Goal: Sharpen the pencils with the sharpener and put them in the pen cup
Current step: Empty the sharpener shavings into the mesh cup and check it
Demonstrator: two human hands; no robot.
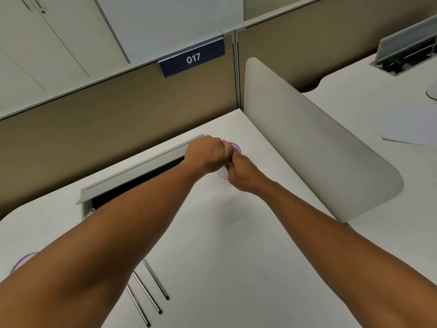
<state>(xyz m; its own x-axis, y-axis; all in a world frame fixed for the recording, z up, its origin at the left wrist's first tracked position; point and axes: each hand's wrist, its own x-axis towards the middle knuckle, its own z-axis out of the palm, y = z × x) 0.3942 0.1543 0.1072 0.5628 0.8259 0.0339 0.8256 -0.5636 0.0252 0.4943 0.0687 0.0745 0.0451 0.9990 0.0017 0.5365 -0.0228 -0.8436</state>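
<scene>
My left hand and my right hand are pressed together, knuckle to knuckle, over the far part of the white desk. Both have their fingers curled tight, and whatever is inside them is hidden. Just behind the hands shows the rim of a purple mesh pen cup. A small white shape peeks out below the hands; I cannot tell what it is. Three pencils lie side by side on the desk near me, partly under my left forearm.
An open cable tray with a raised grey lid runs along the back of the desk, left of the hands. A curved white divider stands on the right. A second purple mesh item sits at the left edge. Tan partition walls stand behind.
</scene>
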